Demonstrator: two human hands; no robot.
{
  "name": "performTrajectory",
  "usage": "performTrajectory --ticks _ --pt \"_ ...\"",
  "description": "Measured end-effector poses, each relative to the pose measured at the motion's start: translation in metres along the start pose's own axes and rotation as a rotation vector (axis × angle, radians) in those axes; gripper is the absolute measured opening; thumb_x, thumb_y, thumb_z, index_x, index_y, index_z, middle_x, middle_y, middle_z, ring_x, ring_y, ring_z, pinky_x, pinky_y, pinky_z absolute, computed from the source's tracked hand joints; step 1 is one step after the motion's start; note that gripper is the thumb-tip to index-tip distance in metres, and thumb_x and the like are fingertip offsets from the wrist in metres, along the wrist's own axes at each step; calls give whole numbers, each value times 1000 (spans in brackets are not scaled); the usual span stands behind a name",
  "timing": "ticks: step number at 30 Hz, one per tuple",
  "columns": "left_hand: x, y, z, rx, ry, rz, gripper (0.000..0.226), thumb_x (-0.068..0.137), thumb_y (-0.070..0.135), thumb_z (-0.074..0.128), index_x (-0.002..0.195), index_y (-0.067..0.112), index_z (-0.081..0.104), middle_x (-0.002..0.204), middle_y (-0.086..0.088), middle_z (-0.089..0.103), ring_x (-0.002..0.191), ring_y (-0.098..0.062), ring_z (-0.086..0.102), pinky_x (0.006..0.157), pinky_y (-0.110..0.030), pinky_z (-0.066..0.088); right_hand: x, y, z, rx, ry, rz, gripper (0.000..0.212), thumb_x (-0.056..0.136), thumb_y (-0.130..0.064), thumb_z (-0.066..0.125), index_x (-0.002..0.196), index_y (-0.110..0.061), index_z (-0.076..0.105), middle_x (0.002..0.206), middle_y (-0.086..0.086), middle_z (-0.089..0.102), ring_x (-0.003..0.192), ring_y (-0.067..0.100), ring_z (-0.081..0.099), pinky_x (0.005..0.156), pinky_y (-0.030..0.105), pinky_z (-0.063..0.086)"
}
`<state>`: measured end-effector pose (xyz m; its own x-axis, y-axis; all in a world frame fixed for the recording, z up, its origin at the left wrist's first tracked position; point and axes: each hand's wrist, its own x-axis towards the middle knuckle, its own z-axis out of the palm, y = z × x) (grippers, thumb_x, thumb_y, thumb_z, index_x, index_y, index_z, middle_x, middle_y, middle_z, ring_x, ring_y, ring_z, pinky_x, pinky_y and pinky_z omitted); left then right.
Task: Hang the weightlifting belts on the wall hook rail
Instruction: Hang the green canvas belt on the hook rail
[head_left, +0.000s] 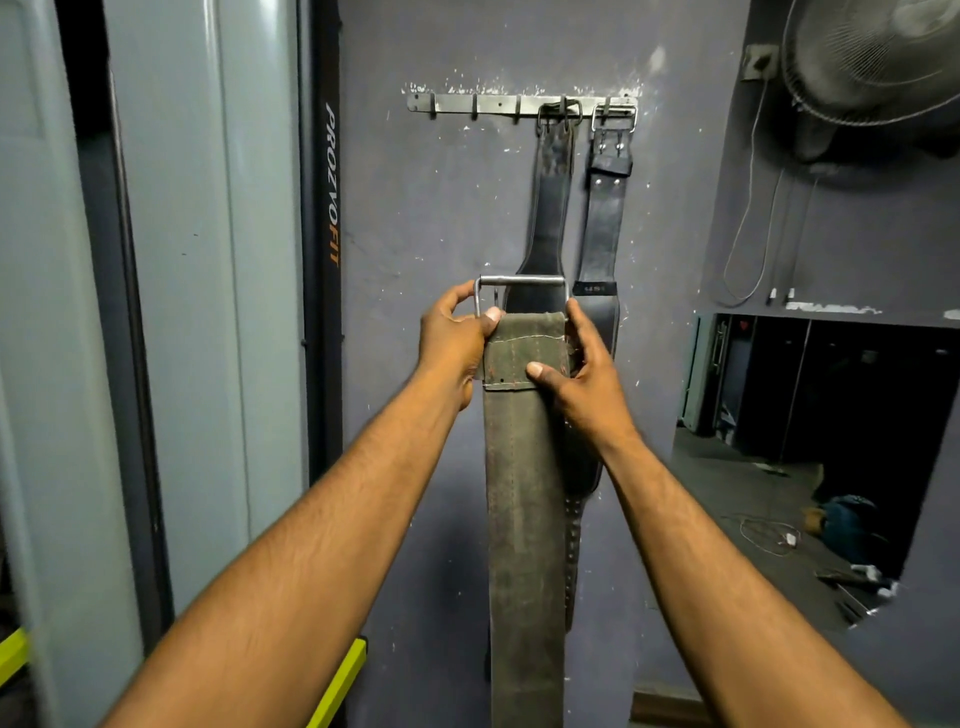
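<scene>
An olive-green canvas belt (524, 493) is being held up in front of the wall, below the hook rail (467, 104) and well apart from it. It is being gripped at its top end by both hands. The left hand (457, 338) is being curled round the left side of the steel buckle (521, 281), with the thumb pressed on the folded top edge. The right hand (582, 379) is being wrapped round the belt's right edge, thumb on the front, fingers behind. The webbing is showing as worn, faded and stained, with pale stitching across the fold-over flap. The strap is hanging straight down out of frame. The buckle is a plain rectangular loop standing above the fold. A first black leather belt (545, 228) and a second black leather belt (600, 228) are being carried by their buckles on the rail's right-hand hooks. The first one's lower part is being covered by the olive belt.
</scene>
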<state>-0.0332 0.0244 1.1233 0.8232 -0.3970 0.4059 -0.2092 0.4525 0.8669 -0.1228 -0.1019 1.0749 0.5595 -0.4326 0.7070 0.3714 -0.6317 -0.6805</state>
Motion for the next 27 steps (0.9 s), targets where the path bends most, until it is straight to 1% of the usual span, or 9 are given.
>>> performTrajectory --ticks 4,8,11,16,19,21,23,25,27 --pt "46 -22 -11 -128 -10 72 47 96 2 55 141 13 47 92 -2 70 73 -4 69 57 -17 56 48 20 14 28 -109 15 91 81 -10 81 152 -36 32 132 -12 52 120 9 56 107 35 48" --pt "93 -34 -16 -158 -82 110 47 96 1 54 142 6 44 95 -5 69 81 -8 69 70 -21 60 90 34 24 134 -175 53 87 78 -3 82 142 -45 39 138 5 53 123 19 60 103 37 53" --pt "125 -41 -15 -178 -80 161 47 95 0 55 141 5 45 96 -8 70 81 -10 69 76 -24 59 112 46 39 138 -134 -1 91 79 4 78 145 -41 35 136 6 56 121 18 63 98 29 55" --pt "177 -51 -10 -157 -46 241 44 94 3 59 136 15 55 106 -15 72 95 -23 72 85 -40 60 148 61 55 135 -81 -115 100 80 7 77 154 -33 24 150 4 45 137 9 49 110 28 47" --pt "205 -55 -6 -150 -15 289 42 93 3 59 134 15 57 116 -17 70 100 -24 71 84 -38 60 170 66 60 140 -96 -147 94 82 6 75 155 -28 27 151 2 44 131 2 53 102 25 51" --pt "228 -54 0 -139 -1 329 42 92 4 60 133 16 58 123 -14 68 105 -23 70 87 -40 59 190 69 60 129 -80 -182 98 81 8 75 155 -29 23 151 7 44 131 4 54 101 27 52" --pt "253 -49 8 -131 10 378 42 92 5 61 131 18 59 126 -10 67 109 -21 68 91 -43 58 214 71 59 116 -57 -236 105 79 9 76 156 -31 18 152 13 41 138 15 49 107 36 51" --pt "280 -38 21 -128 13 416 42 91 6 61 131 18 59 126 -10 67 108 -21 68 90 -42 58 243 72 57 117 -27 -261 106 78 9 77 156 -34 17 146 5 47 137 16 49 108 45 50" --pt "308 -22 33 -140 2 456 42 91 5 62 131 16 59 126 -12 67 107 -22 69 89 -43 59 275 69 52 107 -11 -284 107 79 6 77 157 -35 17 136 -14 48 133 7 50 107 49 50"
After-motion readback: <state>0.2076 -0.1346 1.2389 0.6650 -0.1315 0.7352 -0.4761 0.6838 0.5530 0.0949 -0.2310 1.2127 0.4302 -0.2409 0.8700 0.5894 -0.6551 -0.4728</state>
